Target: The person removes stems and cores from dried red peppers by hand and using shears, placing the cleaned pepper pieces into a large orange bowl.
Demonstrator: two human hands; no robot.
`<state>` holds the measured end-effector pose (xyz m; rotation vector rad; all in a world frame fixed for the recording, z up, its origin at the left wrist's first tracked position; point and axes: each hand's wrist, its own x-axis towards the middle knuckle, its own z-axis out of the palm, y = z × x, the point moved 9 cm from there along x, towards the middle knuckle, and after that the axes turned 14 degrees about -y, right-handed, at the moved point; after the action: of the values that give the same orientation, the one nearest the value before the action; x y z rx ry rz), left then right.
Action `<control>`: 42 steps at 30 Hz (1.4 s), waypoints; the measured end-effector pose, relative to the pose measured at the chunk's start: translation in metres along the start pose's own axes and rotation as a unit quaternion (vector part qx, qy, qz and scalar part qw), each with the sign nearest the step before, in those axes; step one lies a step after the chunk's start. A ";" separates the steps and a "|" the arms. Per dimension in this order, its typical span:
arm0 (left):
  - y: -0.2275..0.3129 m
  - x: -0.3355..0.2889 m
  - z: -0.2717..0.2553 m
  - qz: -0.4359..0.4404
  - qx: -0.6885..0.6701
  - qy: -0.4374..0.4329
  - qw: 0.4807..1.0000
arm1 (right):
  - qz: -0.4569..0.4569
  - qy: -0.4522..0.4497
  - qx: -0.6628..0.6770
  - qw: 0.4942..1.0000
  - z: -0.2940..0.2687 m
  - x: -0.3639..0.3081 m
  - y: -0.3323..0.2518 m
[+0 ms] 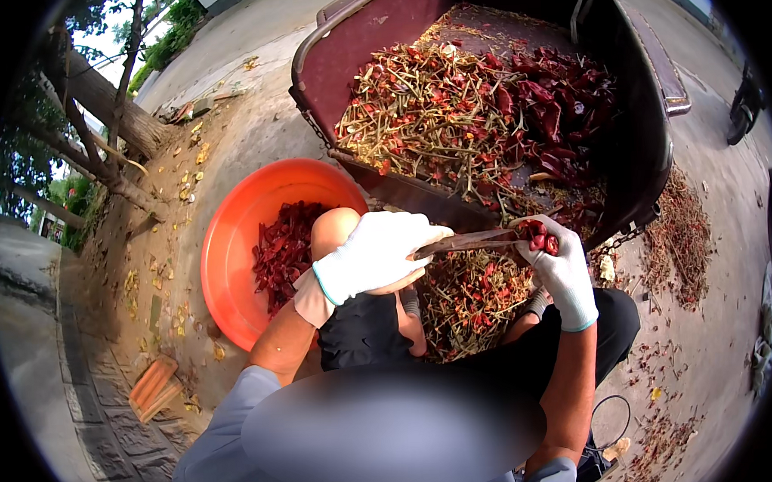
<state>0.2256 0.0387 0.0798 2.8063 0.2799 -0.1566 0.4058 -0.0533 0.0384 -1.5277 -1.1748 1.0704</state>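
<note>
My left hand (378, 252), in a white knit glove, is closed around the handle end of dark metal scissors (468, 243). Their long blades reach across to my right hand (563, 272), gloved the same way. That hand is closed on a small bunch of red dried chili peppers (538, 236), whose cut-looking ends face up between thumb and fingers. The blade tips touch or nearly touch the bunch; the fingers hide exactly where. Beside my left knee stands an orange plastic basin (223, 264), partly filled with red chili pieces (283, 254).
A maroon cart bed (343, 49) in front holds chili stems (432, 110) and whole red chilies (561, 104). Between my feet lies a heap of stems and scraps (471, 310). More scraps (679, 237) litter the concrete at right. Bricks (154, 385) and a tree (113, 106) are at left.
</note>
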 end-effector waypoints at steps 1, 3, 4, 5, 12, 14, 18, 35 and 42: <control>0.000 0.000 0.000 -0.001 0.004 -0.003 1.000 | 0.003 -0.002 0.004 1.000 0.000 0.000 0.000; -0.002 -0.001 0.001 -0.002 0.005 -0.005 1.000 | -0.013 0.002 -0.007 1.000 0.000 0.001 0.001; -0.003 -0.001 0.002 -0.003 0.006 -0.005 1.000 | -0.022 0.003 -0.013 1.000 0.000 0.002 0.001; -0.003 -0.001 0.003 -0.003 0.009 -0.005 1.000 | -0.024 0.000 -0.025 0.999 0.001 0.001 -0.001; -0.008 -0.003 0.010 0.004 0.037 -0.017 0.999 | -0.052 0.013 -0.122 0.991 0.002 -0.001 -0.005; -0.007 -0.003 0.010 0.012 0.053 -0.016 0.998 | -0.080 0.032 -0.187 0.979 0.003 -0.003 -0.010; -0.010 -0.005 0.018 0.024 0.061 -0.009 0.998 | -0.109 0.034 -0.287 0.951 0.011 -0.005 -0.018; 0.000 0.020 0.058 -0.028 -0.352 0.062 0.934 | -0.020 -0.080 0.438 0.895 0.030 0.001 0.027; -0.011 0.034 0.082 0.013 -0.781 0.235 0.579 | -0.023 -0.035 0.468 0.883 0.027 0.002 0.031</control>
<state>0.2504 0.0283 -0.0059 0.9719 0.2630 0.5881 0.3862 -0.0520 0.0028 -0.6920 -0.5539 1.3825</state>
